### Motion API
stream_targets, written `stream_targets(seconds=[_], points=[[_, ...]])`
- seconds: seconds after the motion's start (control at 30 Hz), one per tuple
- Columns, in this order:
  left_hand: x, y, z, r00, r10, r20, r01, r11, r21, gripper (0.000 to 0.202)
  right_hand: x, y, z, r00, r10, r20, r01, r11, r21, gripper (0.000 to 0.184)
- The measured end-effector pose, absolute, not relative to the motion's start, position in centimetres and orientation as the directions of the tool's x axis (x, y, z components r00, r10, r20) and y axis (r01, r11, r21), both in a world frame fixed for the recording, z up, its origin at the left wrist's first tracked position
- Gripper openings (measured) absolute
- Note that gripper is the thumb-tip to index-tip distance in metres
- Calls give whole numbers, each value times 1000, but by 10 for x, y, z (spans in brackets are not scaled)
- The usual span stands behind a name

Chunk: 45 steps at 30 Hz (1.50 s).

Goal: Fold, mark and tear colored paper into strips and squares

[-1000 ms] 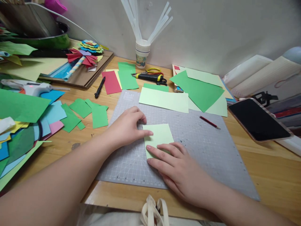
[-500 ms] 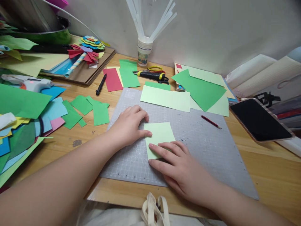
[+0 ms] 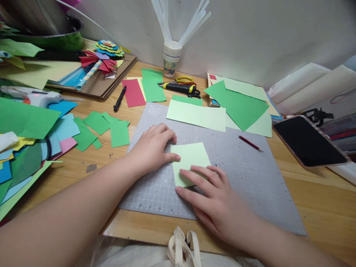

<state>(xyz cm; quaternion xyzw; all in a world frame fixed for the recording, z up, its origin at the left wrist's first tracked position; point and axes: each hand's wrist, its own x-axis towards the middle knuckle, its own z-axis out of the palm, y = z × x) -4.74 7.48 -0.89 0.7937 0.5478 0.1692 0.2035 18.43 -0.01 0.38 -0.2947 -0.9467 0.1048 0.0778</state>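
A pale green piece of paper (image 3: 189,157) lies flat on the grey cutting mat (image 3: 244,189). My left hand (image 3: 154,148) rests at its left edge, the thumb tip on the paper and the fingers bent onto the mat. My right hand (image 3: 211,196) lies over the paper's lower right part with its fingers spread, the thumb by the bottom left corner. Behind them, a longer pale green strip (image 3: 196,115) sits at the mat's back edge. A dark red pencil (image 3: 250,143) lies on the mat to the right.
A utility knife (image 3: 178,87), scissors (image 3: 196,93) and a cup of white sticks (image 3: 171,63) stand or lie at the back. A phone (image 3: 310,141) is at right. Green scraps (image 3: 120,133), a black pen (image 3: 120,98) and a glue gun (image 3: 36,95) are at left.
My right hand has slid slightly to the right across the pale green paper, uncovering a little more of it. My left hand stays in place; the camera view has shifted slightly.
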Motion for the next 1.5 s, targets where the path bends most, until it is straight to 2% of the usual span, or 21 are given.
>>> stream_targets(seconds=[0.1, 0.2, 0.4, 0.6, 0.73, 0.87, 0.9, 1.03, 1.1, 1.23, 1.3, 1.37, 1.43, 1.5], points=[[-48, 75, -9, 349, 936, 45, 800, -322, 506, 40, 184, -12, 0, -716, 670, 196, 629, 741, -236, 30], [-48, 75, -9, 353, 935, 46, 798, -326, 507, 40, 184, -21, -1, -632, 739, 236, 702, 674, -232, 28], [-49, 77, -10, 352, 935, 36, 807, -323, 494, 40, 195, -26, 6, -520, 823, 228, 802, 562, -203, 23], [-49, 77, -9, 354, 935, 34, 810, -325, 488, 40, 214, -25, 4, -417, 881, 223, 873, 456, -170, 27], [-49, 76, -8, 354, 935, 30, 815, -324, 481, 39, 224, -17, 7, -430, 884, 182, 871, 460, -175, 25], [-49, 74, -9, 371, 925, 76, 801, -361, 478, 37, 221, 4, 17, -558, 821, 123, 793, 571, -210, 18], [-50, 74, -9, 376, 923, 85, 798, -369, 477, 37, 218, 10, 19, -620, 776, 120, 750, 630, -199, 17], [-51, 72, -11, 377, 920, 109, 792, -381, 476, 36, 202, 30, 22, -838, 541, 73, 530, 839, -124, 33], [-51, 72, -12, 378, 919, 117, 790, -386, 477, 36, 195, 37, 21, -873, 488, 24, 485, 871, -77, 34], [-50, 72, -13, 379, 917, 126, 775, -389, 498, 35, 189, 45, 19, -889, 457, -41, 457, 889, 10, 29], [-50, 72, -10, 370, 919, 138, 764, -386, 518, 35, 189, 49, 20, -877, 481, -9, 480, 873, -83, 32], [-51, 69, -4, 370, 914, 167, 741, -399, 540, 36, 188, 52, 22, -825, 562, 57, 519, 794, -316, 39], [-51, 65, 6, 407, 895, 185, 622, -419, 662, 41, 187, 55, 28, -721, 688, 76, 499, 593, -631, 45], [-51, 58, 17, 454, 879, 147, 395, -347, 851, 50, 186, 57, 33, -626, 779, -25, 362, 263, -894, 42]])
